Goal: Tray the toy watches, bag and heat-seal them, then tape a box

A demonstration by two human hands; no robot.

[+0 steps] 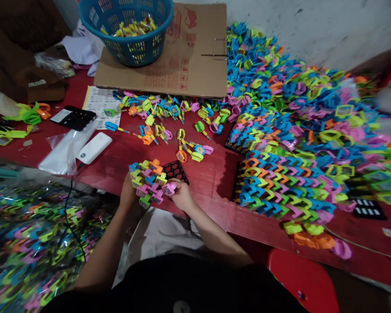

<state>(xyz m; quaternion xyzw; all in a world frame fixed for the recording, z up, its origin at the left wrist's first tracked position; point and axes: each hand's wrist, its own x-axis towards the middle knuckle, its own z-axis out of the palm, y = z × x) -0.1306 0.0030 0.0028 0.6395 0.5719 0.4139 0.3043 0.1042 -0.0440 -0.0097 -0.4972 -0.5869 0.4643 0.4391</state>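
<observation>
The left hand (pixel 127 194) and right hand (pixel 182 195) are both closed around a bunch of plastic toys (pixel 148 182) in pink, orange, blue, green and yellow, held just above the near edge of a red table (pixel 211 208). The left hand cups the bunch from its left side, while the right hand grips its right end by a pink piece; some fingers are hidden behind the toys. A black grid tray (pixel 176 171) lies just beyond the bunch, partly under it. Farther away, loose toys (pixel 169 113) are scattered across the table, and a large heap (pixel 296 117) fills the far right. Nearer on the right, more toys stand in neat overlapping rows (pixel 280 187). On the far side sits a cardboard sheet (pixel 198 74) with a blue basket (pixel 127 32) of toys on it. To the left lie a printed paper (pixel 101 106), a black phone (pixel 73 117), a white power bank (pixel 94 148) and a clear bag (pixel 60 152). Bagged toys (pixel 35 243) are piled below the table at near left, and a red stool (pixel 299 278) stands at near right.
</observation>
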